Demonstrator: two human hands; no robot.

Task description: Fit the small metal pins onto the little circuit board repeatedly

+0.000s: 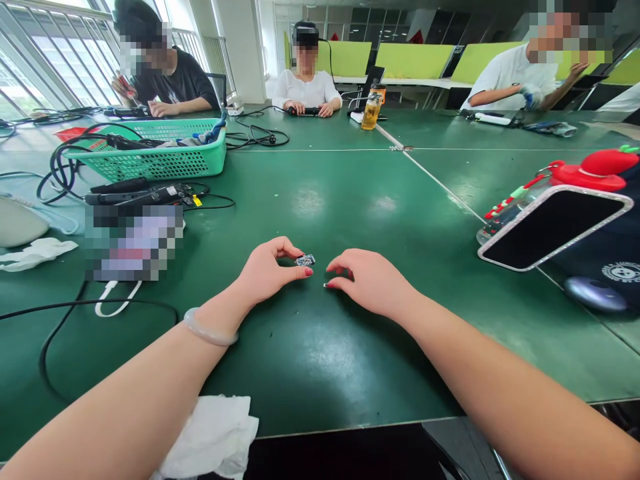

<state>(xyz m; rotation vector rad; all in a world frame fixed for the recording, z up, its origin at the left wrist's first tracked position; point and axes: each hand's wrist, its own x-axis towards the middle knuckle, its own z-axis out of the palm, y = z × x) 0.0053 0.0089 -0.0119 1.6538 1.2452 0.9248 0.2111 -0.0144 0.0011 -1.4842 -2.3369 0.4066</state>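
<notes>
Left hand [265,273] pinches a small patterned piece [305,261] over the surface [320,373]; right hand [373,280], just beside, has thumb and fingers parted. Beyond, leftward, a basket [165,163] contains black cables [133,143]; farther off, a bottle [371,115] holds amber liquid

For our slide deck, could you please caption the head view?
Left hand pinching a small patterned piece at a green table, right hand close by.

The left hand [265,270] pinched a small patterned piece [306,261] over the green table [310,207]; the right hand [373,280] curled nearby, thumb apart from fingers. A mint-green basket [165,163] sat at left, a propped phone [557,227] at right.
</notes>
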